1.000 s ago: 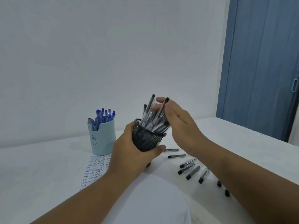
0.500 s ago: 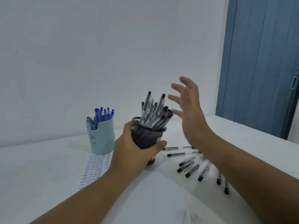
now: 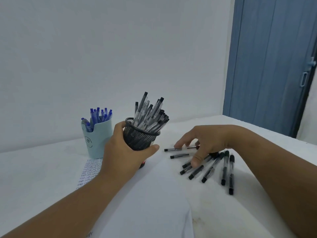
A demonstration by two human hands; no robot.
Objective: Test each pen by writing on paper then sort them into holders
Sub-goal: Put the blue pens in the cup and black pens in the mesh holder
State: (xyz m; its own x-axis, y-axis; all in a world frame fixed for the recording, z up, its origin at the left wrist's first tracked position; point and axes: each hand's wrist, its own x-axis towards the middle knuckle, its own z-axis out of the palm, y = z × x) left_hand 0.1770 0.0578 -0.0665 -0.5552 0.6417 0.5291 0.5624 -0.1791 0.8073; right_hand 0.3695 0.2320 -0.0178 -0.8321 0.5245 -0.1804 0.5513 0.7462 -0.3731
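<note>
White table (image 3: 257,134), loose pens (image 3: 224,167), white wall (image 3: 120,48), blue door (image 3: 271,66)

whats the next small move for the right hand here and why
Probably pinch one loose black pen off the table. The right hand hovers open over the scattered pens with fingers reaching toward that one, holding nothing. The left hand grips the black mesh holder, already full of black pens, so it looks ready to take another.
</note>
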